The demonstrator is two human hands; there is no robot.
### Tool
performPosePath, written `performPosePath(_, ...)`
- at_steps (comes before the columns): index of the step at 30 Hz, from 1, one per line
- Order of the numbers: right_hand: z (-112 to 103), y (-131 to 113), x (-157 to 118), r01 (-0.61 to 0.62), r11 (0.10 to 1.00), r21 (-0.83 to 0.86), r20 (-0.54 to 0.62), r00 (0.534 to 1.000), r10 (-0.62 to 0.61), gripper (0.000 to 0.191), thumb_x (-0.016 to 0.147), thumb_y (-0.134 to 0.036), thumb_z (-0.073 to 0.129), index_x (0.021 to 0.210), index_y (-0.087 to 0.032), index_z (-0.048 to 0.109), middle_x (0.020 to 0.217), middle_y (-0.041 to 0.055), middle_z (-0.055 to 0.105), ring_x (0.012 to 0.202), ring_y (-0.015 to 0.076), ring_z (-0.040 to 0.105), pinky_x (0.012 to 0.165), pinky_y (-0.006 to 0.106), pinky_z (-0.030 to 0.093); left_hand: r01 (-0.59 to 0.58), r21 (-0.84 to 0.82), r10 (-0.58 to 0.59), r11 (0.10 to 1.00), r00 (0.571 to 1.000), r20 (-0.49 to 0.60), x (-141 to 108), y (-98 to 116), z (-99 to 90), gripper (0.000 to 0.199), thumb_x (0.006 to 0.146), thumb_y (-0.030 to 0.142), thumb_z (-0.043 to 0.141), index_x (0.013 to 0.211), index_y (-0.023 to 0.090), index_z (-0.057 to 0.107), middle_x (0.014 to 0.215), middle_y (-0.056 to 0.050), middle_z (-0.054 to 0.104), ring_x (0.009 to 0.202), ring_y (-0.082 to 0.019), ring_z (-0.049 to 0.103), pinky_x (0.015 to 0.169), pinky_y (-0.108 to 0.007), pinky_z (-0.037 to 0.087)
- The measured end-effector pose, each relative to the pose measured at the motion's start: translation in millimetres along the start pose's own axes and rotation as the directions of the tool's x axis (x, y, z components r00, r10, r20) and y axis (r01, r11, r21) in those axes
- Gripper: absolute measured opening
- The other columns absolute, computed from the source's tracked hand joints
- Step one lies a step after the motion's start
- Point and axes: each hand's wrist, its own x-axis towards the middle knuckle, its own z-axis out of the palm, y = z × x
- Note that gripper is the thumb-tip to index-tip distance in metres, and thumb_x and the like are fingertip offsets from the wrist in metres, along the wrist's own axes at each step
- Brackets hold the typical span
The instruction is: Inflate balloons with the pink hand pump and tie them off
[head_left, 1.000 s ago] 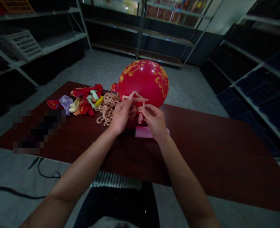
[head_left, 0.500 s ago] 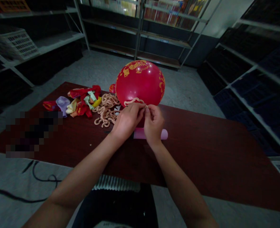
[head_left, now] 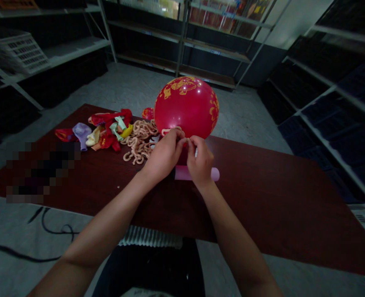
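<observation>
An inflated red balloon [head_left: 185, 103] with yellow printed figures stands just beyond my fingers, its neck end towards me. A short beige cord [head_left: 167, 131] loops out over my left hand [head_left: 166, 152], whose thumb and fingers pinch it by the balloon's neck. Fingertips of my right hand [head_left: 201, 160] are closed against the left ones, on what looks like the same cord; the exact grip is hidden. Under the hands a pink cylinder [head_left: 184, 173] lies on the table, partly covered. To the left is a heap of beige cords [head_left: 139, 142].
Limp balloons [head_left: 108, 132] in several colours lie left on the dark brown table [head_left: 263, 194]. A small red balloon [head_left: 148, 113] sits behind the cords. Shelving racks [head_left: 213, 51] stand beyond and on both sides. A black cable [head_left: 21, 258] runs over the floor.
The balloon has shifted slightly right. My left hand has curled and drawn the cord in, so less of it shows. Both hands stay together at the balloon's neck.
</observation>
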Motion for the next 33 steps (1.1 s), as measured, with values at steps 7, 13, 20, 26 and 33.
performPosePath(7, -4.1, 5.6, 1.4, 0.211, 0.954, -0.212, 0.001, 0.976, -0.216, 0.025, 0.104, -0.032, 0.046, 0.104, -0.023, 0.069, 0.092, 0.0053, 0.076, 0.083, 0.0176, 0.070, 0.083, 0.032, 0.053, 0.105, -0.170, -0.075, 0.980, 0.982, 0.172, 4.4, 0.5, -13.3, 0.008, 0.100, 0.017, 0.052, 0.093, 0.019, 0.055, 0.087, -0.004, 0.064, 0.082, -0.019, 0.060, 0.078, -0.031, 0.047)
performPosePath(13, -3.4, 2.7, -0.7, 0.296, 0.939, -0.176, -0.014, 0.953, -0.303, 0.025, 0.105, -0.029, 0.048, 0.111, -0.021, 0.071, 0.104, 0.0048, 0.079, 0.092, 0.0158, 0.074, 0.088, 0.030, 0.056, 0.134, -0.143, -0.110, 0.981, 0.980, 0.167, 3.5, -2.3, -11.5, 0.011, 0.102, 0.017, 0.045, 0.092, 0.020, 0.050, 0.088, -0.004, 0.061, 0.083, -0.020, 0.058, 0.079, -0.032, 0.046)
performPosePath(20, -2.0, -5.6, 2.3, 0.044, 0.999, 0.020, -0.021, 0.999, -0.044, 0.017, 0.099, -0.033, 0.055, 0.099, -0.022, 0.068, 0.092, 0.0017, 0.076, 0.079, 0.0142, 0.071, 0.077, 0.028, 0.056, -0.017, -0.079, 0.022, 0.997, 0.998, 0.058, 0.2, -5.7, -3.0, 0.007, 0.102, 0.013, 0.045, 0.098, 0.019, 0.047, 0.095, -0.007, 0.060, 0.088, -0.020, 0.060, 0.082, -0.033, 0.048)
performPosePath(26, -1.5, -3.1, 9.1, -0.223, 0.897, 0.381, 0.125, 0.974, 0.189, 0.021, 0.094, -0.044, 0.058, 0.096, -0.023, 0.062, 0.074, -0.0031, 0.064, 0.062, 0.0109, 0.059, 0.058, 0.025, 0.049, -0.162, -0.137, 0.160, 0.977, 0.987, -0.029, -2.8, -6.6, -2.1, 0.027, 0.101, 0.015, 0.054, 0.126, 0.018, 0.042, 0.110, -0.010, 0.062, 0.089, -0.018, 0.064, 0.081, -0.030, 0.052)
performPosePath(33, -2.7, -5.2, 12.4, -0.370, 0.631, 0.682, 0.299, 0.928, 0.221, 0.025, 0.086, -0.047, 0.069, 0.093, -0.025, 0.063, 0.065, -0.0063, 0.052, 0.059, 0.0096, 0.051, 0.057, 0.025, 0.047, -0.269, -0.004, 0.269, 0.963, 0.963, 0.006, 0.0, 0.3, -15.6, 0.017, 0.102, 0.017, 0.060, 0.119, 0.016, 0.061, 0.116, -0.012, 0.069, 0.111, -0.024, 0.066, 0.095, -0.036, 0.053)
